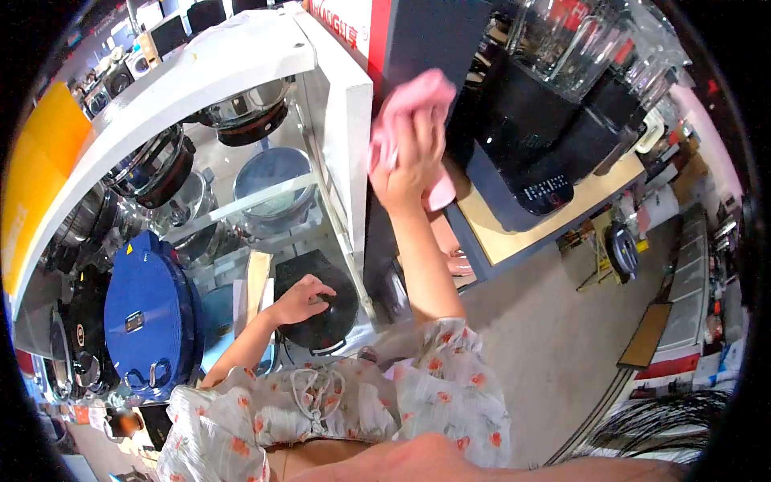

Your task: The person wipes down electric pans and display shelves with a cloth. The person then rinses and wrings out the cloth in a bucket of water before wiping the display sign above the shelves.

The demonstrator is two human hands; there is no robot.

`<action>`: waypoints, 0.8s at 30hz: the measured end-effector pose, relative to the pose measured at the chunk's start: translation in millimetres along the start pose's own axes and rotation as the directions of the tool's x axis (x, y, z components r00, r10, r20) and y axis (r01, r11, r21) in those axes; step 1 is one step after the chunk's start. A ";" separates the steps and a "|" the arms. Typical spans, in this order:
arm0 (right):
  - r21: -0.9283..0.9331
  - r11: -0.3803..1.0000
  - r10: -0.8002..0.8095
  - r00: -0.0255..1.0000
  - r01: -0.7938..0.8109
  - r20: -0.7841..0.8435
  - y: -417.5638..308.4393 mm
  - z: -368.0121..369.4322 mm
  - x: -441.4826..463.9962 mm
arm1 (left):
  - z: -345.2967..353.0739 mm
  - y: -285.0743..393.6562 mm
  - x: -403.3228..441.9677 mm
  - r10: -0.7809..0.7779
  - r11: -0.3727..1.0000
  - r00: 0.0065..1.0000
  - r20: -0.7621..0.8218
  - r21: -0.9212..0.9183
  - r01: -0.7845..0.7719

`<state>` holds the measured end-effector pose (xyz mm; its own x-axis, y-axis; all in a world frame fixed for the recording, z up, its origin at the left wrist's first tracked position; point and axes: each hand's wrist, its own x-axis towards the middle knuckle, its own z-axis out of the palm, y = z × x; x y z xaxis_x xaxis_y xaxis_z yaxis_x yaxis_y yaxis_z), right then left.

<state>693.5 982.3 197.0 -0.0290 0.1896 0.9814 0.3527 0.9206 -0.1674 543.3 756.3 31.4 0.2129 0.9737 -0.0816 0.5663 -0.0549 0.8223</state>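
My right hand [411, 165] presses a pink cloth [418, 92] against the dark side panel [422, 48] of a display stand, with fingers spread over the folded cloth. Lower down, my left hand [303, 300] rests over a round black pan with a lid [317, 328], its fingers loosely stretched and apart. Whether the fingertips touch the lid's knob is hard to make out. Right of the cloth stands a black blender [518, 136] with a clear jug and a button panel.
A white shelf unit [233, 72] holds several steel pots and a glass-lidded pan [273, 181]. On the left stands a round blue electric pan [152, 313]. The blender sits on a wooden-topped shelf [522, 237]. Grey floor [522, 337] shows to the right, with stocked shelves beyond.
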 end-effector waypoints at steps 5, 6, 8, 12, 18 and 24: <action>-0.145 0.983 0.146 0.954 -0.111 0.261 34.5 6.0 -204.4 | 0.8 1.5 1.9 -0.054 0.998 0.998 -0.009 -0.028 0.054; -0.200 0.960 0.256 0.896 -0.194 0.363 39.9 3.6 -252.0 | 1.5 1.7 1.7 -0.045 0.999 0.999 -0.015 -0.024 0.045; -0.230 0.859 0.509 0.720 -0.457 0.473 46.7 -5.5 -329.5 | 1.6 1.2 2.3 -0.023 1.000 0.999 -0.024 -0.010 0.022; 0.265 -0.209 0.776 0.005 -0.941 0.631 22.3 -43.1 -344.4 | 4.5 -3.8 2.9 -0.017 1.000 0.999 -0.044 0.019 0.018; 0.162 0.450 0.853 0.477 -0.878 0.211 -4.6 -37.0 -203.9 | 2.4 5.5 4.2 -0.054 0.999 0.998 -0.042 -0.004 0.054; 0.324 0.648 0.656 0.721 -0.690 0.222 30.9 17.1 -306.6 | 0.4 15.0 5.4 -0.052 0.997 0.994 -0.096 -0.062 0.046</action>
<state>697.3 958.5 -110.7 0.0026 0.8169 0.5768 -0.0548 0.5760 -0.8156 553.3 760.6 43.0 0.1056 0.9920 -0.0694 0.5252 0.0036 0.8510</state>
